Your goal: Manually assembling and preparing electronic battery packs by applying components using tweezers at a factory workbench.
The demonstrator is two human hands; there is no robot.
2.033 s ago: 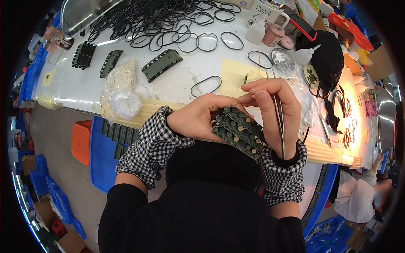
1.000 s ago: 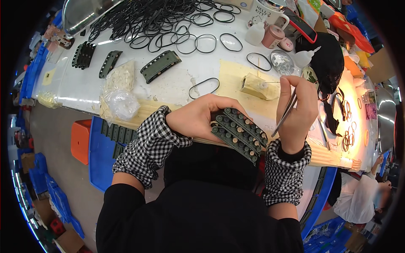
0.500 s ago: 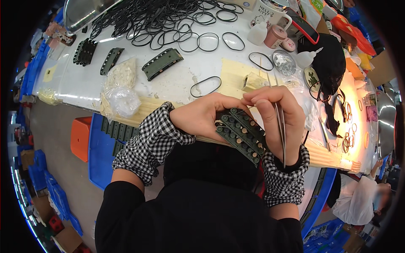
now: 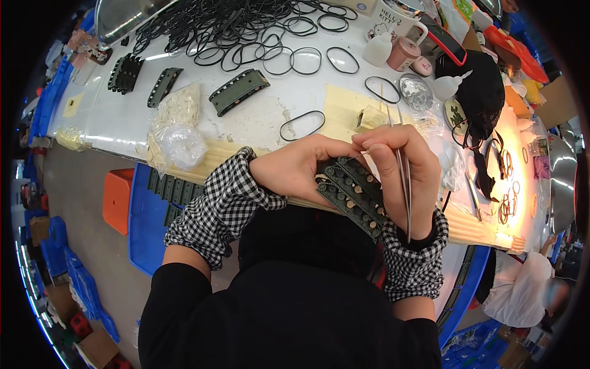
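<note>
My left hand (image 4: 292, 167) is closed around a dark green plastic part (image 4: 351, 192) with toothed edges and rows of small round studs, some of them pale. It is held tilted above the table's front edge. Across from it, my right hand (image 4: 410, 166) keeps a pair of metal tweezers (image 4: 407, 200) against the palm, points facing up and away. Thumb and fingertips of that hand pinch close together at the part's upper edge. Whatever tiny thing lies in that pinch is too small to make out.
Black rubber bands (image 4: 246, 31) are heaped at the back, with a loose one (image 4: 302, 125) nearer. Similar green parts (image 4: 238, 92) and a plastic bag (image 4: 179, 144) lie left. A mug (image 4: 393, 21), phone (image 4: 444, 43) and black cap (image 4: 470, 92) stand right. Blue trays (image 4: 144, 221) sit below.
The part has turned slightly in my left hand. My right hand and the tweezers have shifted a little to the left, with the pinch still at the part's upper edge.
</note>
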